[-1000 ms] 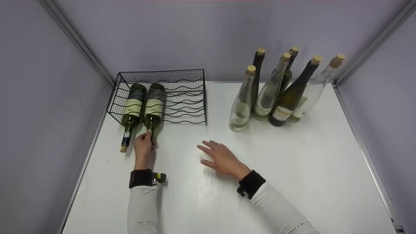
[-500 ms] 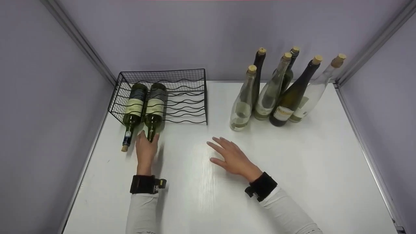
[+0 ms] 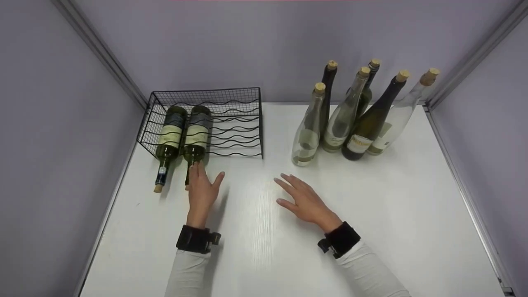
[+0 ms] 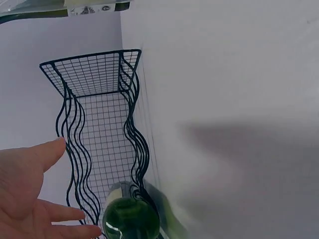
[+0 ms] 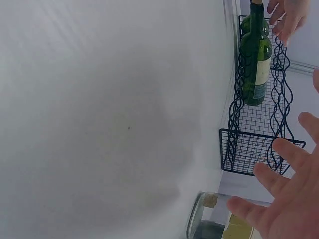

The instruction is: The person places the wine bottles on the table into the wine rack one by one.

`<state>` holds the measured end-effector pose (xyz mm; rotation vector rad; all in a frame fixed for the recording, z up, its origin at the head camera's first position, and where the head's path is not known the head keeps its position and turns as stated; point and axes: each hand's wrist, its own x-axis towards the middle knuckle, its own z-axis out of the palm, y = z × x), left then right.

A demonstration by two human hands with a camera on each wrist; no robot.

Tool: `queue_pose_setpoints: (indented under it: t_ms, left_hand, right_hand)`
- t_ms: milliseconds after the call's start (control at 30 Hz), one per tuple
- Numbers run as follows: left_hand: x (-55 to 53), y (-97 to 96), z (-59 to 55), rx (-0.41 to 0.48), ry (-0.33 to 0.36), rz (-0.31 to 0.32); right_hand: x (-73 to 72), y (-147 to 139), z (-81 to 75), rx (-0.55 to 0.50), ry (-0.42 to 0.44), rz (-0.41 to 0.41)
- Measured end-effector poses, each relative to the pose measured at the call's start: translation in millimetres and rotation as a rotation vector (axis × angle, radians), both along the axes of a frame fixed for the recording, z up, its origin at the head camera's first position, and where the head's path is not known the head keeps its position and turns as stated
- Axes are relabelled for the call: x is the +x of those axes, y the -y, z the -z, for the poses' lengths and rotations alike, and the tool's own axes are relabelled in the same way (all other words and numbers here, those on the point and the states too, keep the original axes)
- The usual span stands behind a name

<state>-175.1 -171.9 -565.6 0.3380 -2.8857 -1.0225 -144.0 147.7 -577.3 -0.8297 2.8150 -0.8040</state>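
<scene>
A white table (image 3: pixel 258 255) is carrying everything, with the black wire rack (image 3: pixel 261 128) sitting toward its back left. Six upright bottles (image 3: pixel 339 128) are standing at the right, well apart from the rack. Two green bottles are lying inside the rack beneath its upper wavy wires: the outer bottle (image 3: pixel 169 135) nearest the left end and the inner bottle (image 3: pixel 196 135) just beside it, both necks pointing toward the person.

The left hand (image 3: pixel 202 193) is hovering over the inner bottle's neck, its thumb spreading wide and its fingers stretching out, gripping nothing; whether a fingertip is touching the glass, I cannot tell. The right hand (image 3: pixel 307 204) is hanging over the table between rack and upright bottles, fingers spreading, holding nothing.

The step in hand seems to be letting the inner bottle rest. Doing it well probably means making sure that the glass is lying steady in a dip of the wires, and that the thumb is clearing the neck without brushing it sideways. The smallest parts, the outer cork (image 3: pixel 158 188) and the partly hidden inner cork (image 3: pixel 187 187), would be catching a careless finger first.
</scene>
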Motion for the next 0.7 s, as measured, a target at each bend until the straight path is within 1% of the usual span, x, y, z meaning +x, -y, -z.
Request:
queue_pose_setpoints:
  t_ms: [100,200,433,700]
  left_hand:
    - [0.1,-6.6,1.6,0.014,-0.013,0.038]
    - [0.5,-12.5,2.6,0.051,-0.024,0.083]
    - [0.2,-29.3,2.1,0.101,-0.021,0.182]
    - [0.5,-48.9,5.2,0.209,-0.001,0.267]
  right_hand:
    - [0.3,-4.2,0.5,-0.009,0.007,0.011]
    - [0.0,-8.1,1.1,-0.016,0.015,0.025]
    - [-3.4,-17.8,4.3,-0.05,0.022,0.069]
    - [-8.3,-28.0,9.7,-0.149,0.058,0.141]
